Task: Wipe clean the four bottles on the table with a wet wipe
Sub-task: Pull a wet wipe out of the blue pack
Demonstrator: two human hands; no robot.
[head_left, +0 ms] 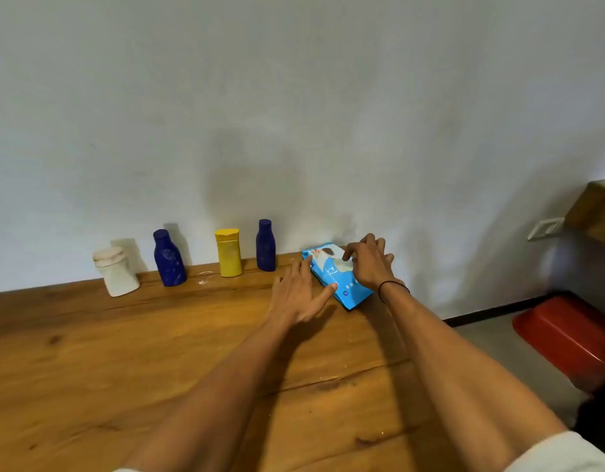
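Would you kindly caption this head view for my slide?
Both hands, left and right, reach a blue wet-wipe pack beside four bottles on a wooden table.

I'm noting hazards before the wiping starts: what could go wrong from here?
1. The wipe pack lies near the table's right edge; tugging a wipe with the right hand could slide it off unless the left hand pins it.
2. The white bottle looks tilted and may topple when wiped.
3. The bottles stand close together, so grabbing one might knock its neighbour.
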